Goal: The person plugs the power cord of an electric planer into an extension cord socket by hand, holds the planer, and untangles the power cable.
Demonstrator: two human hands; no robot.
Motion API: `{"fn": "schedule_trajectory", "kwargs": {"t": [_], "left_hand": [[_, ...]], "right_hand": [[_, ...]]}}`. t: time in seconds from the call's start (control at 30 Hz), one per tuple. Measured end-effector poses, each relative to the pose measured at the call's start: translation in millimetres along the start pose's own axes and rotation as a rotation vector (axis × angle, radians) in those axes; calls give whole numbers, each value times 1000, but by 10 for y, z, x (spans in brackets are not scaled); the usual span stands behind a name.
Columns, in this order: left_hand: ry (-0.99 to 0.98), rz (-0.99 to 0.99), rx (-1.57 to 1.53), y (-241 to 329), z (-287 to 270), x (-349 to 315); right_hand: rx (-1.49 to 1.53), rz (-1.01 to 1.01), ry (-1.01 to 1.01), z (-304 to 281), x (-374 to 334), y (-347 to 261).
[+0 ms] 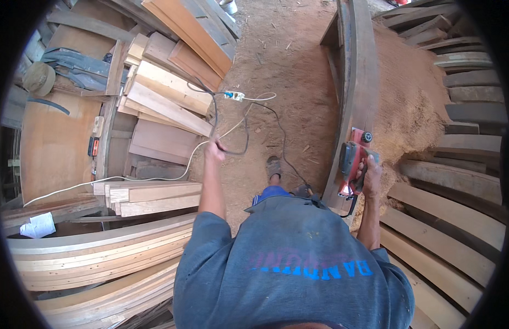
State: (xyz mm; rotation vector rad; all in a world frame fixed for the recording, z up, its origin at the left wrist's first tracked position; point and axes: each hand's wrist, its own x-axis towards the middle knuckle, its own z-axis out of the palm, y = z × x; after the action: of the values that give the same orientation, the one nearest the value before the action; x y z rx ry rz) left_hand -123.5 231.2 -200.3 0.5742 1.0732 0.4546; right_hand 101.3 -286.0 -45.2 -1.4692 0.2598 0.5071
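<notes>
My right hand (371,176) is wrapped round the rear handle of a red and black electric hand planer (351,171). The planer rests on a long wooden beam (359,82) at my right side. Out to the left, my left hand (214,151) is closed on a dark power cord (215,112). The cord loops near a white power strip (235,96) with a blue plug, and a stretch of it runs over the ground back toward my feet.
Stacked boards (166,98) and curved planks (101,255) fill the left side. More curved timbers (451,178) lie in rows at right. A sawdust heap (408,93) lies beyond the beam. A pale cable (112,178) crosses the left side.
</notes>
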Motion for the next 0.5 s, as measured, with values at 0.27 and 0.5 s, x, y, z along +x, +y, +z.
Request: {"fn": "schedule_trajectory", "kwargs": {"t": [0.27,0.5], "left_hand": [[327,-332,33,-1442,-684,226],[279,-286,-69,-1324,-618,21]], "right_hand": [[-12,6,-26,43,-13,-39],[-29,0,-13,112,-68,-135]]}}
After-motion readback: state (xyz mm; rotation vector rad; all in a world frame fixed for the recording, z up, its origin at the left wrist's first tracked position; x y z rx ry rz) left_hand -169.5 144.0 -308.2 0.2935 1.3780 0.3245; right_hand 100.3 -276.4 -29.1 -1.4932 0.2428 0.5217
